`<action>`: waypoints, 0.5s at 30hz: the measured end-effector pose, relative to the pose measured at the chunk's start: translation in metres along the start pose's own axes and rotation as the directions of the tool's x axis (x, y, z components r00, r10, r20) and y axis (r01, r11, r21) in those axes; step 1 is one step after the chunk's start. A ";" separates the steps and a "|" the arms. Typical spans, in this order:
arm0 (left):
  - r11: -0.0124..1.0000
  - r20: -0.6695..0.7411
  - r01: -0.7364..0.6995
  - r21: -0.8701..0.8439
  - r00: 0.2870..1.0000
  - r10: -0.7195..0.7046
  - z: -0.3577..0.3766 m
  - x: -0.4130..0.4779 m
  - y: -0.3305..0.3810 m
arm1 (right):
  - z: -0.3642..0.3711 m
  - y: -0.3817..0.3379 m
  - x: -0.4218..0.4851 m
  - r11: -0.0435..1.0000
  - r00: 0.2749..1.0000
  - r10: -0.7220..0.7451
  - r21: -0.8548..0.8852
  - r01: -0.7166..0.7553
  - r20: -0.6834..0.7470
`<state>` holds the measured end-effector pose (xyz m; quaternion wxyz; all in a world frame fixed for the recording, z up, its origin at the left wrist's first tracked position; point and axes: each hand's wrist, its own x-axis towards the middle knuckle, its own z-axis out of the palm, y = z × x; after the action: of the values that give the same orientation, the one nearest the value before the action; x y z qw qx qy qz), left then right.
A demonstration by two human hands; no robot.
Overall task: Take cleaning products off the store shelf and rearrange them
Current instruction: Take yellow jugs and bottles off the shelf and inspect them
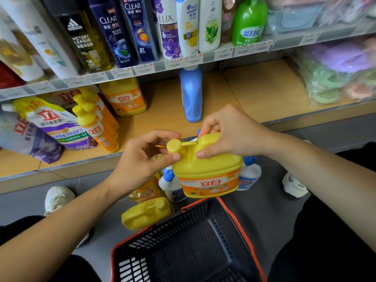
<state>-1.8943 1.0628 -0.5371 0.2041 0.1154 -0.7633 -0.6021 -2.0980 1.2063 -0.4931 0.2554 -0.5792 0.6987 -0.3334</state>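
Yellow jug [207, 171] gripped above basket [242, 226]
Left hand [142, 159] pinching cap [174, 146], right hand [230, 133] clasping handle at 12 o'clock; might slip if cap loosens.

One wide-angle camera sits on the person's head and looks forward and down, close over both forearms, which enter from the bottom corners and meet near the middle of the picture. It faces a store shelf [254, 94] that runs across the upper half and bends at the edges from the lens, while the grey floor [270, 210] and a basket [240, 224] lie right below. There is no second view, so no part of the scene is shared.
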 end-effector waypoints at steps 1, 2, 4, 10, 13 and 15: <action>0.999 -0.002 -0.012 0.039 1.000 0.012 -0.001 0.000 0.000 | 0.000 0.000 0.000 1.000 1.000 0.004 0.018 -0.004 0.002; 0.997 -0.005 -0.018 0.073 1.000 0.018 -0.002 0.000 0.000 | 0.001 -0.001 0.000 0.999 1.000 0.007 0.035 -0.007 0.004; 0.991 0.009 -0.017 0.131 1.000 0.016 -0.004 0.000 -0.001 | 0.001 -0.002 0.001 0.998 1.000 0.014 0.066 -0.014 0.009; 0.982 0.266 0.145 -0.123 0.958 -0.108 -0.009 0.003 0.003 | 0.003 -0.004 0.001 0.988 0.999 0.010 0.151 -0.017 0.047; 0.947 0.388 0.227 -0.229 0.913 -0.125 -0.016 0.005 0.007 | 0.000 -0.005 0.001 0.974 0.997 0.014 0.223 -0.030 0.074; 0.932 0.395 0.234 -0.275 0.912 -0.112 -0.018 0.006 0.007 | -0.003 -0.005 0.001 0.961 0.997 0.022 0.272 -0.040 0.070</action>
<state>-1.8914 1.0463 -0.5259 0.0163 0.0327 -0.6680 -0.7433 -2.0970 1.2054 -0.4872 0.3612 -0.5381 0.6460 -0.4033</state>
